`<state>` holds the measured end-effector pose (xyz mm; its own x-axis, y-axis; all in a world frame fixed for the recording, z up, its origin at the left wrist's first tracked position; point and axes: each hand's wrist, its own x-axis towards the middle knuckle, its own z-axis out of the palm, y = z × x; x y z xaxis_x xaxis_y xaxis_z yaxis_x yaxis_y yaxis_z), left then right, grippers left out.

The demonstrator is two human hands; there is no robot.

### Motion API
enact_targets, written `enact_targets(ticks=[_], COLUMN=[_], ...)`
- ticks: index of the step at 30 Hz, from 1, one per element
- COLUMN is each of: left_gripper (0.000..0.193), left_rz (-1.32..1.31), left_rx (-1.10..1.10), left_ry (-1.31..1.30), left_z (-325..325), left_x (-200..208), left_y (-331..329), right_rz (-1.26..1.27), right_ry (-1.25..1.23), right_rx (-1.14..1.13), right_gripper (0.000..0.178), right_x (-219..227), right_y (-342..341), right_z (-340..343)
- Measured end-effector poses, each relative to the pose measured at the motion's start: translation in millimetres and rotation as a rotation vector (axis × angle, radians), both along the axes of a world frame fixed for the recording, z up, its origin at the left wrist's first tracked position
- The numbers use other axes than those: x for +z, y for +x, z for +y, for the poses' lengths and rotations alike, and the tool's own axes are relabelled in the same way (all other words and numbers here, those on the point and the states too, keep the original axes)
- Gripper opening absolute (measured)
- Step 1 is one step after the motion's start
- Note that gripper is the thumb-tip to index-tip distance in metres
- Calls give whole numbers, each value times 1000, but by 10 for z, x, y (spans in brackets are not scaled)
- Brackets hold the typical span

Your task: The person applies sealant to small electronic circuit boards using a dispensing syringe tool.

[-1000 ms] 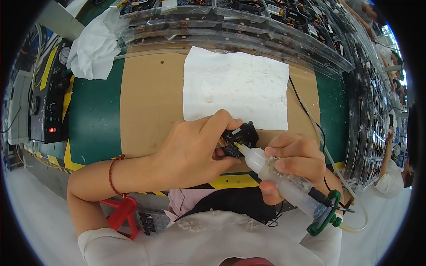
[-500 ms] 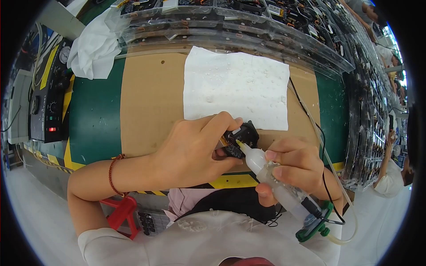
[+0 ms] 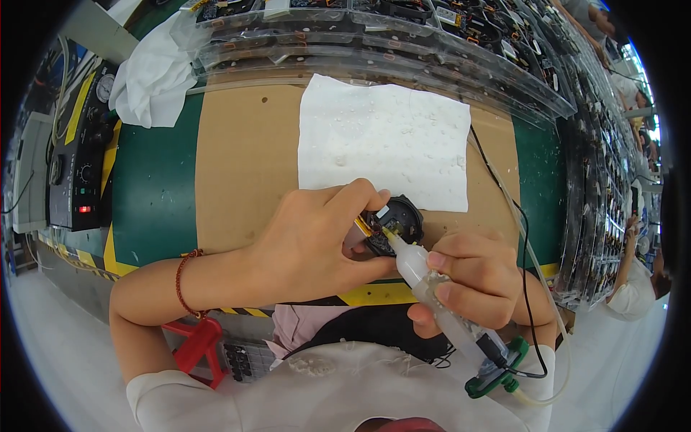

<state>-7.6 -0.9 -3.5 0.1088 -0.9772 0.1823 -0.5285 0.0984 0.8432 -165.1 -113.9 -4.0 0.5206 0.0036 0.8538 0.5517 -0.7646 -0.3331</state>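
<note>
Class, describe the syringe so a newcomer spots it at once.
Find the brown sheet on the green tabletop. At its near edge, the right hand holds a dispensing syringe. Unlike the dark round housing at its tip, the syringe is whitish, with a green cap at its rear.

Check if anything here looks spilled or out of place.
Yes, slightly messy: small pale blobs dot the white sheet, and lumpy residue clings to the syringe. It looks like stray material on otherwise smooth surfaces; I can't tell what.
</note>
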Motion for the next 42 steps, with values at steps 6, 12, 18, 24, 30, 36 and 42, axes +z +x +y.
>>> enact_targets(ticks=[6,12,18,24,30,36,42], left_gripper=[42,42,45,46,46,45,46], left_rz=[5,-7,-1,38,53,91,138], left_rx=[7,6,14,6,11,-7,-22], left_ry=[-7,12,23,44,38,46,52], left_z=[-11,-4,25,5,6,-2,-32], left_x=[4,33,25,16,29,40,10], left_y=[7,4,3,6,1,12,34], right_rz=[-13,43,223,334,152,165,325], right_ry=[-13,32,-14,30,153,138,121], right_rx=[0,16,40,17,0,-4,11], right_gripper=[27,29,39,41,31,32,40], right_x=[-9,24,113,176,126,163,178], right_y=[19,-20,-93,-127,-40,-56,-109], right_z=[-11,-14,-49,-68,-31,-39,-84])
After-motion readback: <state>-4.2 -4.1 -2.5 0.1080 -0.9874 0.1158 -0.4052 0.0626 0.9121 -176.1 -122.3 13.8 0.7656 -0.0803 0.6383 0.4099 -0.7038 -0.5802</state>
